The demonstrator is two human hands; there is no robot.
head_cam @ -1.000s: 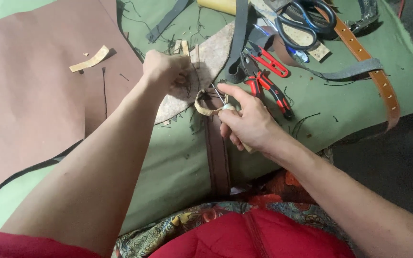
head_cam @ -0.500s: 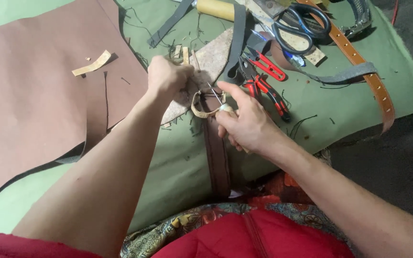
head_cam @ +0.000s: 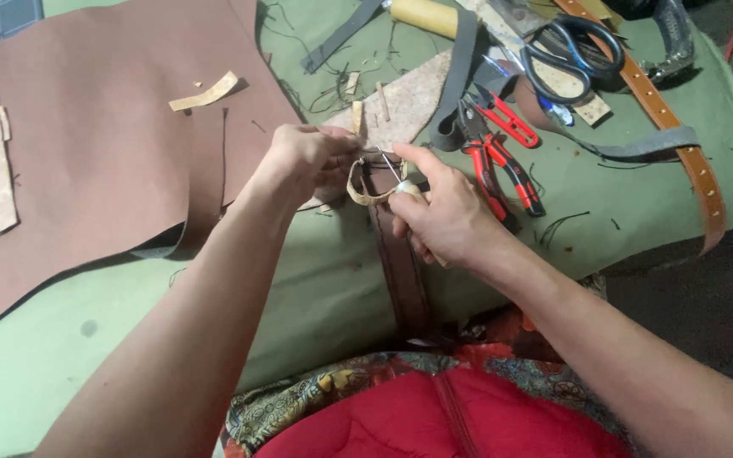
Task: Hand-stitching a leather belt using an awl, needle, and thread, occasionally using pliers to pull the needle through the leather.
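Green cloth [head_cam: 324, 280] – both hands pinch tan loop [head_cam: 365, 192] | left hand [head_cam: 307, 157] | right hand [head_cam: 443, 212] | red pliers [head_cam: 502, 161] beside

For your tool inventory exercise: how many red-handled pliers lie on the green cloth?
2: smaller red-handled pliers lie near the scissors; larger red-and-black pliers lie just beyond the right hand. Others may be hidden.

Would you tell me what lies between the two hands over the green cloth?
In the head view, a small tan leather loop and a thin metal needle span the gap between the left hand and right hand, above a dark brown belt.
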